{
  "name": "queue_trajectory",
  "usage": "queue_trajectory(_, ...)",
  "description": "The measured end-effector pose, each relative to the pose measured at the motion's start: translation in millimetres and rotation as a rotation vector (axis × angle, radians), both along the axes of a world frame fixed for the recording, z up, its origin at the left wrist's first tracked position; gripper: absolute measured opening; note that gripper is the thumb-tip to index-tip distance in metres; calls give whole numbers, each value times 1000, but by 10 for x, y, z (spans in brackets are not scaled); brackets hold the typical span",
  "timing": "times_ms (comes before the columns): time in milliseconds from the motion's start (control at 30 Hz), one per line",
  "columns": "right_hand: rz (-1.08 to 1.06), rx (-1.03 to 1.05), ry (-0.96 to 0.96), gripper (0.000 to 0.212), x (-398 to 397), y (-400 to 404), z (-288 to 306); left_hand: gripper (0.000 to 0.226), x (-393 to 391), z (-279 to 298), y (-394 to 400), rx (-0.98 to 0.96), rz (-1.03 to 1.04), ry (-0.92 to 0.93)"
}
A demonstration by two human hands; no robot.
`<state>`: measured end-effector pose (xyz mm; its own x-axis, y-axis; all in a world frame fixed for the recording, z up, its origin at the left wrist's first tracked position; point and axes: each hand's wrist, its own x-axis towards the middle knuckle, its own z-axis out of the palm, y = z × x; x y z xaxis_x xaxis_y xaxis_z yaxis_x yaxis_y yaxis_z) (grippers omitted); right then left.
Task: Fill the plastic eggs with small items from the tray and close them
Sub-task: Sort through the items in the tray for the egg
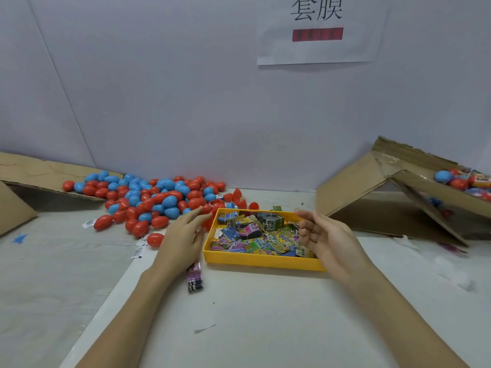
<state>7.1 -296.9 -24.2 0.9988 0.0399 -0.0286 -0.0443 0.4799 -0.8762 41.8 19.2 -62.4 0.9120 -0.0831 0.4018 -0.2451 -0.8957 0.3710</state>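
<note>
**Both hands empty over the tray area**

Near, lower centre: a purple packet (195,278) lay on the table by the left wrist. Left hand (183,236) reached flat, fingers straight, toward red egg halves at the yellow tray (261,261) corner, holding nothing. Right hand (322,236) hovered palm-in, fingers loosely curled, empty. Tray held small printed packets (256,236). Further, upper left: pile of red and blue plastic eggs (148,200). Far right: cardboard box (414,192) with more eggs.
</note>
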Motion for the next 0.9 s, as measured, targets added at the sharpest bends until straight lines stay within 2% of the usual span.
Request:
queue_trajectory(133,-10,-14,-11,33,2,-2,-11,44,72,10,27,-18,56,-37)
queue_trajectory(333,-24,-29,-36,32,-1,8,-22,51,146,-80,120,32,126,40)
queue_trajectory(633,-37,-45,-48,32,-14,20,-25,42,149,-129,135,51,210,77)
queue_trajectory(767,-43,-36,-42,31,-17,25,-25,37,89,-52,117,-20,184,-39)
queue_trajectory(900,-32,-51,-54,32,-18,27,-31,30,-42,145,-40,-119,91,-243)
